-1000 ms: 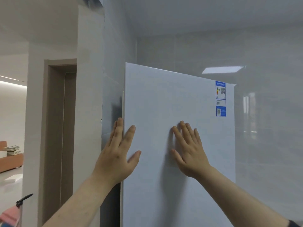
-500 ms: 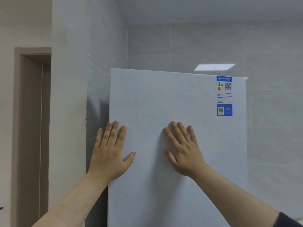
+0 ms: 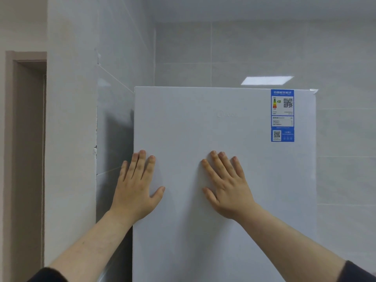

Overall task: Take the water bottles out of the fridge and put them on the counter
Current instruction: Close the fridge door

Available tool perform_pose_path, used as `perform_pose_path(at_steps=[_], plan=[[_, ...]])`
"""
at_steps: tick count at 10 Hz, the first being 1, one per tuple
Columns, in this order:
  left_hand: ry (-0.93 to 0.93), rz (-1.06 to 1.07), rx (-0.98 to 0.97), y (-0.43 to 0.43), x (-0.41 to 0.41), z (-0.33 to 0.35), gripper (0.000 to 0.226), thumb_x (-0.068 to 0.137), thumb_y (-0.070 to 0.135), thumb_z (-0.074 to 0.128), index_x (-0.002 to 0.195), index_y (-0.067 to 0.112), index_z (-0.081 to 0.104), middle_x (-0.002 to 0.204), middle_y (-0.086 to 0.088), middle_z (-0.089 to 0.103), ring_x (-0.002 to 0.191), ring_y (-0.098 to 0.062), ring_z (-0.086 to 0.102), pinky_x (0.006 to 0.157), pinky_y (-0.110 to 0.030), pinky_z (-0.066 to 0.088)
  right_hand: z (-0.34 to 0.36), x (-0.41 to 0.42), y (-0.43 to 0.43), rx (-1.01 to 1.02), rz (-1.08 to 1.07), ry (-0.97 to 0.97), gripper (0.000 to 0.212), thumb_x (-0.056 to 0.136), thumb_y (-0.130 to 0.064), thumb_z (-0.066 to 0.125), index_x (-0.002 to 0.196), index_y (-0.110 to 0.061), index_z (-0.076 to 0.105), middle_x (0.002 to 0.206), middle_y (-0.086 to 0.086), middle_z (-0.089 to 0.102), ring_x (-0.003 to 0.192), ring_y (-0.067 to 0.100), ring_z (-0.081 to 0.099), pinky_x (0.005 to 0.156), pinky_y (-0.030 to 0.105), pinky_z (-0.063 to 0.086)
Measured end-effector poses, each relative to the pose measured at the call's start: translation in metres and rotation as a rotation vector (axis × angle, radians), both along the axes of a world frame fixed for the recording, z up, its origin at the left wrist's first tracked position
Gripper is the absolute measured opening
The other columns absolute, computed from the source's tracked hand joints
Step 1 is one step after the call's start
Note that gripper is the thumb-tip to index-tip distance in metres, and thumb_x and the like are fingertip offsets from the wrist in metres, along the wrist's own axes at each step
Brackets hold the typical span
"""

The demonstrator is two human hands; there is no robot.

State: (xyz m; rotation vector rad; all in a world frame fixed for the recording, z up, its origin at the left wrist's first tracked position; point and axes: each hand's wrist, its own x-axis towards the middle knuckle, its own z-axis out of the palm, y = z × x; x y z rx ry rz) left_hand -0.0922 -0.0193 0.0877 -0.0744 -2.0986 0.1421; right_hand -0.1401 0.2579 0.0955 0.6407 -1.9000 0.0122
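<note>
A white fridge [image 3: 213, 123] fills the middle of the head view, its door flat towards me and shut as far as I can tell. A blue energy label [image 3: 282, 115] sticks to the door's top right corner. My left hand [image 3: 136, 188] lies flat with spread fingers at the door's left edge. My right hand [image 3: 225, 186] presses flat on the door's middle, fingers apart. Neither hand holds anything. No water bottles and no counter are in view.
Grey tiled walls [image 3: 264, 49] stand behind and to the right of the fridge. A tiled wall corner [image 3: 71, 119] juts out left of it, with a narrow dark gap between. A brown door frame [image 3: 24, 139] is at the far left.
The door's face has turned from angled to square towards me, and the view has shifted right. Both palms stayed flat on the door, the left one near its left edge.
</note>
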Motion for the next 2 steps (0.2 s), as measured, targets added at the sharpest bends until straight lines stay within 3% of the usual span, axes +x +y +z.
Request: perform_pose_path(at_steps=[2], plan=[[-0.055, -0.037, 0.055, 0.002, 0.014, 0.01, 0.086, 0.084, 0.06, 0.029, 0.155, 0.013, 0.019, 0.164, -0.011, 0.011, 0.151, -0.024, 0.004, 0.12, -0.049, 0.009, 0.008, 0.013, -0.003, 0.002, 0.025, -0.148, 0.071, 0.088, -0.054, 0.039, 0.15, -0.021, 0.034, 0.162, 0.007, 0.019, 0.15, 0.027, 0.015, 0.119, 0.046, 0.004]])
